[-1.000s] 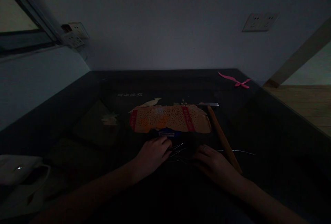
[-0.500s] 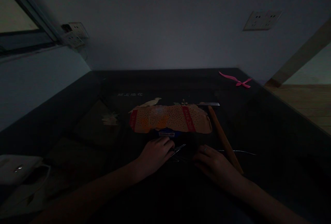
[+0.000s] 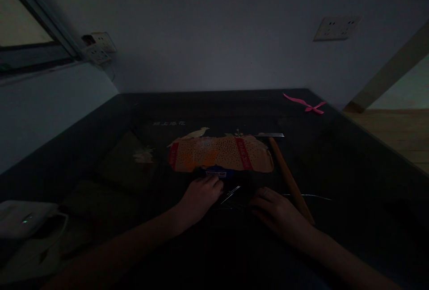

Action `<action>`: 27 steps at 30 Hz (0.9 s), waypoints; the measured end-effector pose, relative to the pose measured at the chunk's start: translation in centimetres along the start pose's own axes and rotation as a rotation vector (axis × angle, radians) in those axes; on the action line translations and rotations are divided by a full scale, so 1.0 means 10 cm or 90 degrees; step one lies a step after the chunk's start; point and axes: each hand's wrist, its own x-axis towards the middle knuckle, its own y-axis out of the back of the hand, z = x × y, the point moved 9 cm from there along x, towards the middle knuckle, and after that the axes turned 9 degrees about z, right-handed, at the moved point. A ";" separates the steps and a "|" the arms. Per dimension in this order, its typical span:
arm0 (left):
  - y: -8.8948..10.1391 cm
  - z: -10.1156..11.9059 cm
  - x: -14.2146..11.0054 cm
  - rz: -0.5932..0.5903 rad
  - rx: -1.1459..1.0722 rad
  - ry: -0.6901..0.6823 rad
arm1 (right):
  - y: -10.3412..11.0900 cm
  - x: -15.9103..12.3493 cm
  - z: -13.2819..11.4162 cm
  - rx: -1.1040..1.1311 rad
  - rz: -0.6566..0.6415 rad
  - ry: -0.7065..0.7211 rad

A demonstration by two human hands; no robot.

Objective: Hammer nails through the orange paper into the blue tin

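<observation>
On the dark tabletop, my left hand [image 3: 203, 194] is closed, its fingers curled down in front of a small blue packet [image 3: 217, 173]. Thin shiny metal strips [image 3: 230, 194] lie just right of its fingertips, apart from them. My right hand [image 3: 273, 205] rests lower right with its fingers bent together; what is under them is hidden in the dark. Beside that hand lies a hammer [image 3: 290, 178] with a wooden handle and flat metal head. A thin shiny wire [image 3: 315, 196] stretches right from near the hand, past the handle.
Beyond the hands lies a tan sheet [image 3: 214, 153] full of small holes, with red bands. A pink ribbon [image 3: 311, 107] is at the back right. A pale box with a cord [image 3: 27, 218] stands at the left. Wall sockets [image 3: 337, 28] are above; the room is very dim.
My left hand has shifted slightly left, away from the shiny metal strips, which now show apart from its fingers. My right hand has barely moved.
</observation>
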 end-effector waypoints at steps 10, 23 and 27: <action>0.03 -0.02 0.01 0.050 0.057 -0.015 | 0.02 0.01 -0.02 -0.007 0.007 0.005; 0.31 0.03 0.03 -0.045 -0.343 0.095 | 0.02 0.02 -0.01 -0.009 -0.012 -0.004; 0.34 0.06 0.06 -0.059 -0.474 0.106 | 0.00 0.00 0.00 -0.008 -0.018 -0.008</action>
